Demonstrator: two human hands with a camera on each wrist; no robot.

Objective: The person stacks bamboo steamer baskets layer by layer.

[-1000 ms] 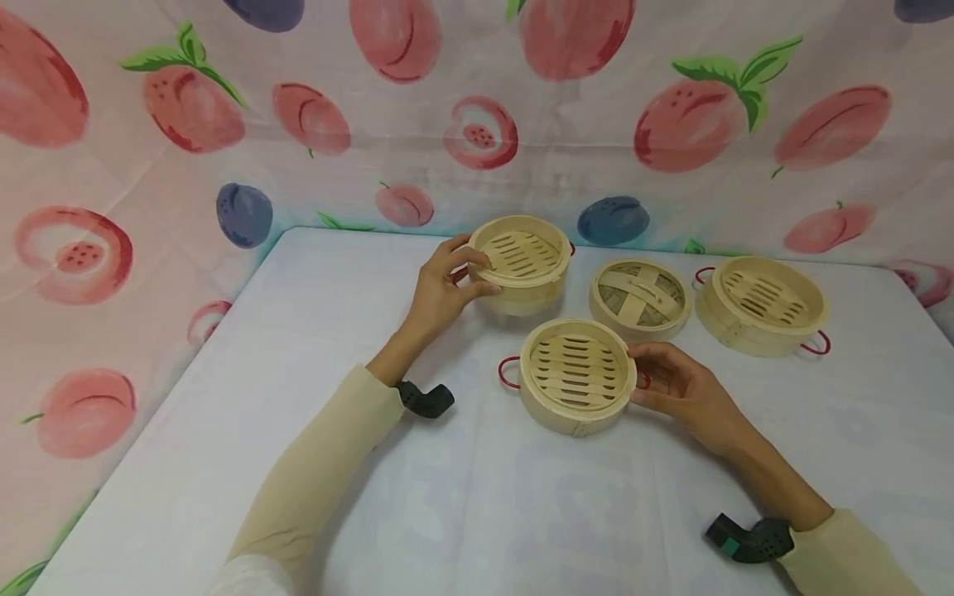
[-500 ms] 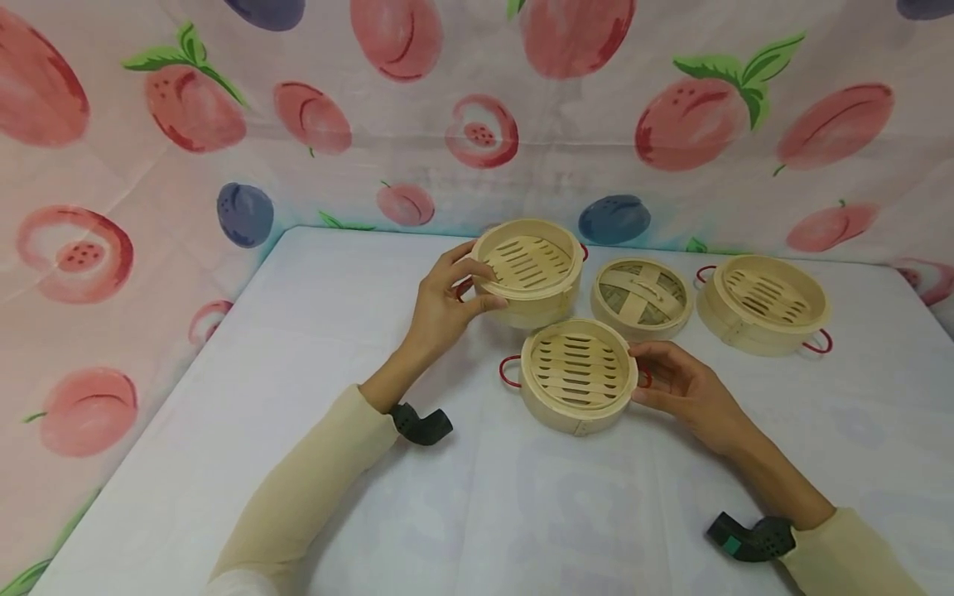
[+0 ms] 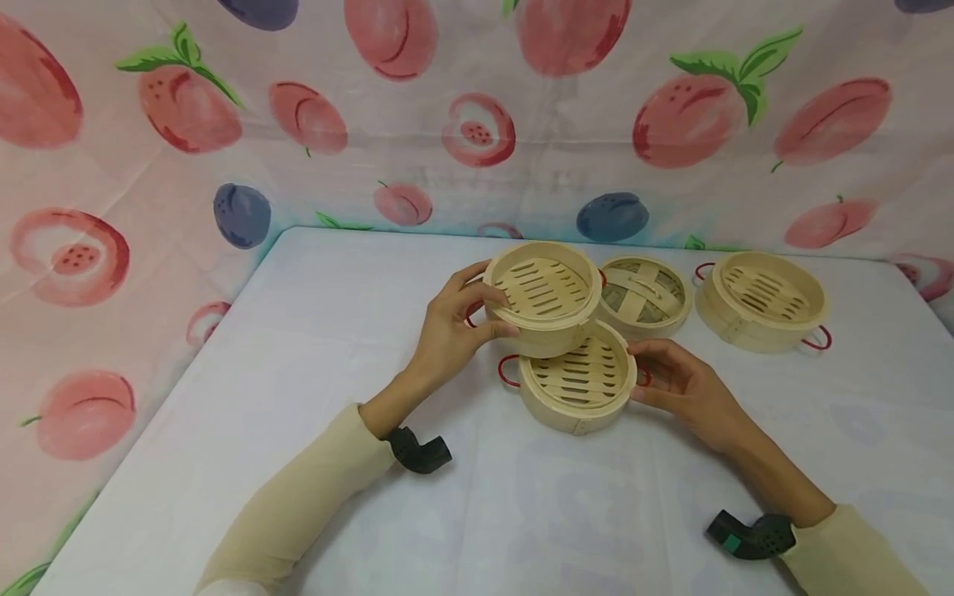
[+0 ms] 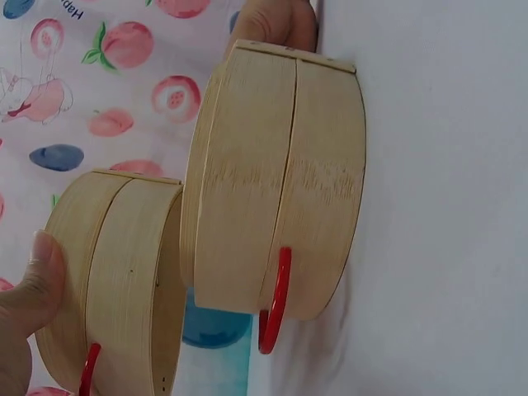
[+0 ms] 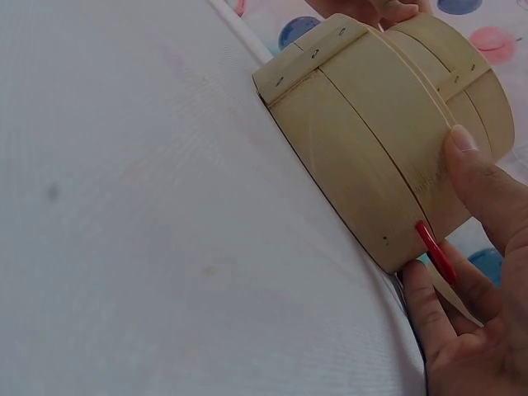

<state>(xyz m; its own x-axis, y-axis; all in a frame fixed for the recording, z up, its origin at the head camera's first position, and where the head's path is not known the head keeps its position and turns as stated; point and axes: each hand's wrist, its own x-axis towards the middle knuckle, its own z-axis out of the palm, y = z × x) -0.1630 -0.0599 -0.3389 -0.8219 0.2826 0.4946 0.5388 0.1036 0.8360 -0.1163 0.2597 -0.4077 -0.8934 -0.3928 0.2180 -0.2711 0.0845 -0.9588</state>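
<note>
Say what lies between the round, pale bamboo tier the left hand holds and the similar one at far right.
In the head view, a round, pale bamboo lid lies between the held tier and the far-right tier.

On my head feed, soft, muted light leaves a faint shadow at four o'clock from the left sleeve (image 3: 305,497). My right-wrist feed looks dimmer than the left.

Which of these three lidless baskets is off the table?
The raised basket in the left hand, partly hiding the front basket. The right hand grips that one; it and the far-right basket rest on the table.
</note>
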